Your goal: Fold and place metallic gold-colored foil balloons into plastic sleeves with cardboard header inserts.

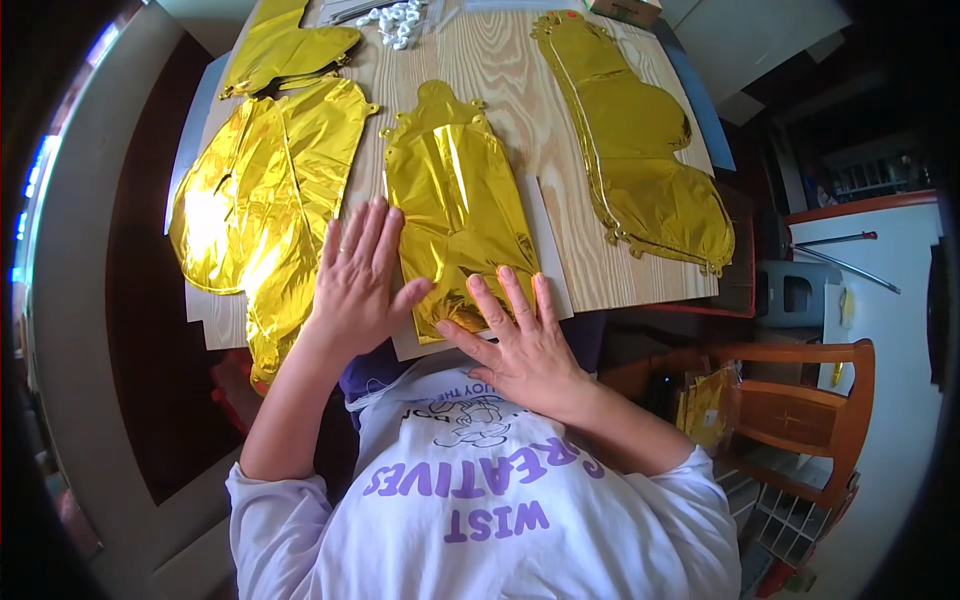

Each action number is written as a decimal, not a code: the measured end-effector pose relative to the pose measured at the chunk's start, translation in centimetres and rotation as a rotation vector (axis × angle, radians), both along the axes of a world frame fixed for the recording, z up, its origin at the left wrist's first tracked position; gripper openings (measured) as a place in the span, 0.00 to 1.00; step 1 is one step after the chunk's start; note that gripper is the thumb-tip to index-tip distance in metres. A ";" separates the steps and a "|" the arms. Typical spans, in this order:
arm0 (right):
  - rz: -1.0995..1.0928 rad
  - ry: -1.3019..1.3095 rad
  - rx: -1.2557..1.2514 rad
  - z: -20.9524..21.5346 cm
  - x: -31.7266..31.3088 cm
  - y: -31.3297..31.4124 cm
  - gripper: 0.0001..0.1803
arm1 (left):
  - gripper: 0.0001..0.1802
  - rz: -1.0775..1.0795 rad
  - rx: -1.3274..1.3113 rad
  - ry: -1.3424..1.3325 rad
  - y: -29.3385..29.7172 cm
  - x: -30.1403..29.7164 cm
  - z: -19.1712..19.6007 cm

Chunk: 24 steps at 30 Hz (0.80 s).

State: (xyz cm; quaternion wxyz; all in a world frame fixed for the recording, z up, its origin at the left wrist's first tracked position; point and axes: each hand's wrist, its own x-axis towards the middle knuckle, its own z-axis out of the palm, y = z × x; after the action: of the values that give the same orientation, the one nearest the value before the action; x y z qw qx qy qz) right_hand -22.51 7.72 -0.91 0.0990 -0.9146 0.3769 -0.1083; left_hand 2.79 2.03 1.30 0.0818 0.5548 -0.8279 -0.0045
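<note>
A flat, uninflated gold foil balloon (455, 185) lies in front of me, folded into a narrow shape with a rounded tab at its far end. Under it, a white sheet (549, 245) shows along the right side and near edge. My left hand (357, 285) rests flat on the balloon's left edge, fingers stretched out and pointing away. Across the near end, my right hand (525, 345) is spread over the crinkled foil, its thumb toward the left hand. Neither hand grips anything.
More gold foil balloons lie around: a crumpled one (270, 190) at left hanging over the edge, another (285, 50) beyond it, and a flat one (630, 120) at right. Small white pieces (398, 22) and a cardboard box (627, 10) sit at the wooden table's (515, 90) far side. A wooden chair (790, 410) stands right.
</note>
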 end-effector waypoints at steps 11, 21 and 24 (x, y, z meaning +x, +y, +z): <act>-0.010 0.051 0.018 -0.5 0.1 0.2 0.48 | 0.46 -0.525 0.054 0.080 -7.9 -6.1 -1.4; 0.017 0.078 -0.049 0.1 -0.3 -0.1 0.42 | 0.25 -0.021 -0.255 0.593 -5.7 -1.3 0.2; 0.035 0.042 -0.244 0.1 -0.4 -0.8 0.34 | 0.08 0.048 -0.310 0.779 2.6 -0.9 0.9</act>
State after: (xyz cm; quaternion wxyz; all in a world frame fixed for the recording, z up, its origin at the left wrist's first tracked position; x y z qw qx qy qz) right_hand -22.90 6.91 -0.82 -0.0191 -0.9284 0.3468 -0.1322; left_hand 1.92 4.66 2.24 0.4712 0.5118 -0.7130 -0.0873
